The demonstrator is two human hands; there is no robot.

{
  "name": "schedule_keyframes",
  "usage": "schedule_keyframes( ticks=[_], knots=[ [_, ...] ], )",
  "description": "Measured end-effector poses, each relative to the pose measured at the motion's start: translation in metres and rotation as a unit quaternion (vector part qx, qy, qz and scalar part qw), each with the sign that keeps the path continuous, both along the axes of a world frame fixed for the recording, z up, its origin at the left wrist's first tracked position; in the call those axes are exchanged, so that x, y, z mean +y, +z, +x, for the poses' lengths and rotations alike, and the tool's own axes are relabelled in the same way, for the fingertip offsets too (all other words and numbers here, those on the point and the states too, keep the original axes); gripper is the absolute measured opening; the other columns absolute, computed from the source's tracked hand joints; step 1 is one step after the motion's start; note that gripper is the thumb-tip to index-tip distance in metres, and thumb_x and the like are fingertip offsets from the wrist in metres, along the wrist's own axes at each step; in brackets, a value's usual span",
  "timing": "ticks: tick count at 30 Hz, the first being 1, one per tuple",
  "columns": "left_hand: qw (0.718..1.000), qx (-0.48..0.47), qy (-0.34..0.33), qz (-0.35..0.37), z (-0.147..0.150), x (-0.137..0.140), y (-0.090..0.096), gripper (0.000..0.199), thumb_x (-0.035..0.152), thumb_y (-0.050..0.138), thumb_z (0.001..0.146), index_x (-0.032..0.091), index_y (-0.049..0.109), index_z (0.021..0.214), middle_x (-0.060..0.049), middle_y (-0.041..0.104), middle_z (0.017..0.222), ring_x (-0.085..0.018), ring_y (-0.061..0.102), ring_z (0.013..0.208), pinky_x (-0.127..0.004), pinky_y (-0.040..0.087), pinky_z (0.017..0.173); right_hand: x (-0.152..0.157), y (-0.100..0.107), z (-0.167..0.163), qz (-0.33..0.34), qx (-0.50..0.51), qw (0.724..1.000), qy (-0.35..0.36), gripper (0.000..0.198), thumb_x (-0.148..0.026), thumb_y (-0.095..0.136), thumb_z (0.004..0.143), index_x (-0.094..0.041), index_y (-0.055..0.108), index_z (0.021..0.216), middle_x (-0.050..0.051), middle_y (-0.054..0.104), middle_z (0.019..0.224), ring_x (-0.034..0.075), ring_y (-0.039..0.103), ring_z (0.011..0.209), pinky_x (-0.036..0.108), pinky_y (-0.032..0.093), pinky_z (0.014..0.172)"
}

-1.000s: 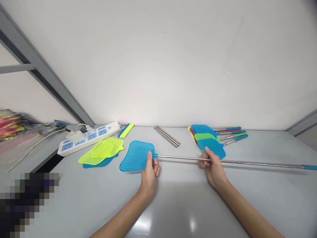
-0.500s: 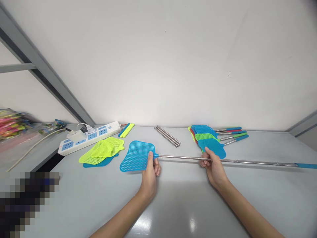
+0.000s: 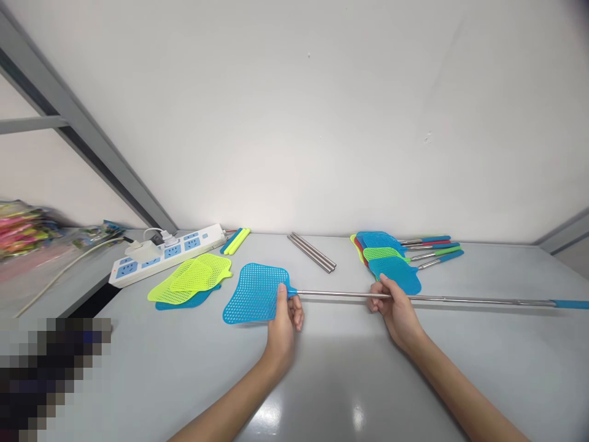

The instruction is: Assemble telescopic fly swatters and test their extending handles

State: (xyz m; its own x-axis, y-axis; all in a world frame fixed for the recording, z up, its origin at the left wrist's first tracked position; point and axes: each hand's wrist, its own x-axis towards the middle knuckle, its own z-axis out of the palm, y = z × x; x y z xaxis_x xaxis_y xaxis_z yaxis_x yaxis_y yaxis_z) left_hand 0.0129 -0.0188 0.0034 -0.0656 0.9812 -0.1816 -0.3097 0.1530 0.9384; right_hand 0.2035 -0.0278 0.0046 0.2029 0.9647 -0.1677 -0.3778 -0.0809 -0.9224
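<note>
Two broad surfaces first: a pale wall (image 3: 294,123) behind and a grey table (image 3: 340,368) in front. Next in size, a blue fly swatter (image 3: 340,294), held lengthwise over the table, steel pole running right to a blue grip (image 3: 573,304) cut off at the edge of view. Farther back at left, a white power strip (image 3: 171,251); just beyond the right hand (image 3: 400,316), a pile of swatters (image 3: 393,273), handles pointing right. By the strip, two overlapping yellow-green mesh heads (image 3: 191,279) and a blue mesh head (image 3: 191,302) partly beneath.

Then the hands: left hand (image 3: 283,325) clasping the held swatter's head near its neck, thumb in front, fingers curled behind; right hand pinching the pole partway along. Smaller, three steel tubes (image 3: 313,252) and some loose handles (image 3: 238,242) near the wall.

Smallest, the change: a slight shift of left hand and swatter head rightward and down since half a second ago; blue grip a touch nearer the right hand than a second ago. Probably just an adjustment within the same two-handed step.
</note>
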Motion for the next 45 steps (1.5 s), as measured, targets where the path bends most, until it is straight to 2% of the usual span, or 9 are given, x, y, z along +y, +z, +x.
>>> schedule_keyframes(
  ticks=[3,6,11,17,23,27,45],
  knots=[
    [0.999,-0.007,-0.035,0.009,0.000,-0.002,-0.004,0.051,0.053,0.027,0.080,0.016,0.042,0.048,0.004,0.033,0.036,-0.006,0.030,0.034,-0.020,0.025,0.040,-0.001,0.001,0.001,0.009,-0.007,0.996,0.088,0.046,-0.041,0.040,0.078,-0.016,0.050,0.040,0.001,0.042,0.041,0.012,0.041,0.042,0.027,0.030,0.048],
    [0.996,-0.046,-0.080,0.009,0.001,-0.002,-0.007,0.050,0.055,0.027,0.079,0.016,0.043,0.052,0.006,0.030,0.034,-0.006,0.025,0.032,-0.020,0.022,0.038,-0.002,0.000,0.003,0.009,0.013,0.991,0.133,0.052,-0.043,0.036,0.079,-0.017,0.045,0.035,-0.001,0.033,0.034,0.012,0.040,0.038,0.027,0.028,0.046],
    [0.987,-0.081,-0.136,0.003,0.000,0.001,-0.008,0.050,0.060,0.031,0.074,0.017,0.041,0.050,0.008,0.025,0.030,-0.005,0.018,0.029,-0.020,0.021,0.036,-0.004,-0.002,0.004,0.002,0.039,0.990,0.137,0.053,-0.045,0.036,0.078,-0.020,0.038,0.031,-0.003,0.023,0.029,0.012,0.035,0.032,0.027,0.024,0.044],
    [0.984,-0.103,-0.143,0.007,0.001,0.001,-0.010,0.048,0.055,0.029,0.078,0.017,0.043,0.052,0.008,0.025,0.031,-0.005,0.017,0.030,-0.020,0.020,0.037,-0.004,-0.003,0.005,0.010,0.060,0.986,0.156,0.053,-0.044,0.032,0.079,-0.020,0.040,0.032,-0.003,0.026,0.029,0.012,0.035,0.031,0.027,0.024,0.043],
    [0.982,-0.087,-0.168,0.002,0.002,-0.004,-0.012,0.050,0.054,0.028,0.080,0.017,0.042,0.050,0.008,0.024,0.031,-0.006,0.019,0.031,-0.021,0.020,0.038,-0.008,-0.003,-0.003,0.009,0.060,0.981,0.183,0.055,-0.045,0.031,0.080,-0.019,0.041,0.032,-0.002,0.028,0.028,0.013,0.037,0.032,0.027,0.025,0.042],
    [0.983,-0.080,-0.165,-0.002,0.003,-0.005,-0.011,0.051,0.057,0.029,0.077,0.017,0.041,0.048,0.008,0.023,0.030,-0.006,0.019,0.030,-0.021,0.020,0.038,-0.009,0.001,-0.007,0.001,0.044,0.982,0.184,0.055,-0.049,0.033,0.077,-0.019,0.042,0.032,-0.002,0.030,0.028,0.013,0.039,0.033,0.026,0.027,0.043],
    [0.980,-0.067,-0.185,-0.002,0.003,-0.007,-0.013,0.054,0.057,0.024,0.079,0.017,0.041,0.047,0.007,0.025,0.030,-0.005,0.017,0.029,-0.021,0.015,0.036,-0.010,-0.001,-0.010,0.016,0.060,0.979,0.195,0.055,-0.047,0.028,0.080,-0.017,0.046,0.037,-0.001,0.035,0.033,0.014,0.044,0.035,0.028,0.030,0.045]
  ],
)
